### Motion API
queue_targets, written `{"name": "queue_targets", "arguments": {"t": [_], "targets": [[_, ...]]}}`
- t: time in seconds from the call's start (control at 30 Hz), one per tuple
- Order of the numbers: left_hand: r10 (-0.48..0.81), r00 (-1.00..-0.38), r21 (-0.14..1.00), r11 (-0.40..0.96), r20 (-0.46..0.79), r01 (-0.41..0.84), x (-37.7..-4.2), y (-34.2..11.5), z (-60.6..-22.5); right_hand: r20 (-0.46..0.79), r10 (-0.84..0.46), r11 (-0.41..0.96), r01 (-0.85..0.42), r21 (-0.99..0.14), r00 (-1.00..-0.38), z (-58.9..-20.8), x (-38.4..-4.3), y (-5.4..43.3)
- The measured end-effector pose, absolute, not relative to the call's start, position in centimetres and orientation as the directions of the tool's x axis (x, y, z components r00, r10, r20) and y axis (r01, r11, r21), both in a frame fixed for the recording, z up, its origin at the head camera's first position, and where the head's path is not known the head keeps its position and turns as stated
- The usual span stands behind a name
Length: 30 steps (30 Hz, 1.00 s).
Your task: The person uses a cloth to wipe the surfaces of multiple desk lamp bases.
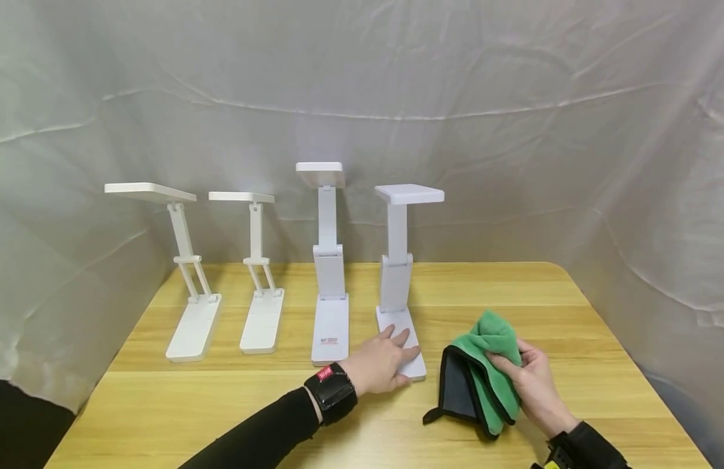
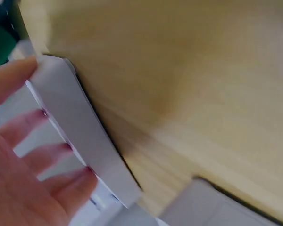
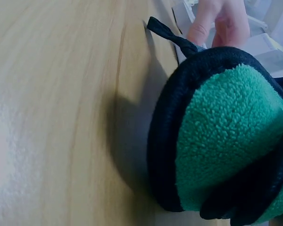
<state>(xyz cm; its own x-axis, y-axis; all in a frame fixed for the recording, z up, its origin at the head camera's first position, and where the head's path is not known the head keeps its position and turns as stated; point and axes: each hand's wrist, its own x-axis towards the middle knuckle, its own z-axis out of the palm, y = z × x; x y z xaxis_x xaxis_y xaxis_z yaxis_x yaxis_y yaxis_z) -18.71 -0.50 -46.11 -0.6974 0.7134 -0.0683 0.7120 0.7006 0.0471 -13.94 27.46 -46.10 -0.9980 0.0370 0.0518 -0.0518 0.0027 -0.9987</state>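
My left hand [image 1: 375, 366] lies with spread, fairly straight fingers on the base of the rightmost white folding desk lamp [image 1: 395, 286]. In the left wrist view its thumb is right at one end of the lamp's base [image 2: 80, 117]. To the right of that lamp, my right hand [image 1: 538, 387] pinches a green and grey cleaning cloth [image 1: 487, 342] with black edging. The cloth hangs in folds, and its black loop dangles at the lower left. Close up in the right wrist view, the cloth [image 3: 226, 127] shows its fluffy green side and hides the right hand.
Three more unfolded white desk lamps stand in a row to the left: one with a printed base [image 1: 330, 326], a smaller one [image 1: 262, 319] and a leftmost one [image 1: 194, 326]. All are on a wooden table [image 1: 180, 404]. Behind hangs a pale grey sheet [image 1: 362, 71].
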Motion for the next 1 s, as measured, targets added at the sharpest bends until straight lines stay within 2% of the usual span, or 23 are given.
{"name": "queue_targets", "arguments": {"t": [0.17, 0.4, 0.63, 0.8, 1.0], "targets": [[0.726, -0.683, 0.104, 0.687, -0.081, 0.719, -20.8, -0.7, -46.3, 0.064, 0.041, 0.019, -0.063, -0.998, -0.997, -46.2, -14.0, 27.5], [0.732, -0.679, 0.170, 0.678, -0.064, 0.715, -22.1, -0.5, -46.6, 0.087, 0.035, 0.116, -0.083, -0.990, -0.996, -46.2, -13.8, 27.6], [0.683, -0.726, 0.248, 0.691, 0.083, 0.679, -20.8, -2.6, -45.1, 0.214, -0.050, 0.258, -0.220, -0.941, -0.976, -45.7, -13.7, 27.1], [0.599, -0.785, 0.282, 0.735, 0.159, 0.617, -19.4, -6.6, -43.1, 0.355, -0.226, 0.378, -0.417, -0.826, -0.907, -43.9, -13.7, 25.9], [0.494, -0.833, 0.247, 0.799, 0.250, 0.548, -17.6, -12.4, -41.8, 0.460, -0.483, 0.333, -0.642, -0.690, -0.745, -41.4, -13.9, 23.3]]}}
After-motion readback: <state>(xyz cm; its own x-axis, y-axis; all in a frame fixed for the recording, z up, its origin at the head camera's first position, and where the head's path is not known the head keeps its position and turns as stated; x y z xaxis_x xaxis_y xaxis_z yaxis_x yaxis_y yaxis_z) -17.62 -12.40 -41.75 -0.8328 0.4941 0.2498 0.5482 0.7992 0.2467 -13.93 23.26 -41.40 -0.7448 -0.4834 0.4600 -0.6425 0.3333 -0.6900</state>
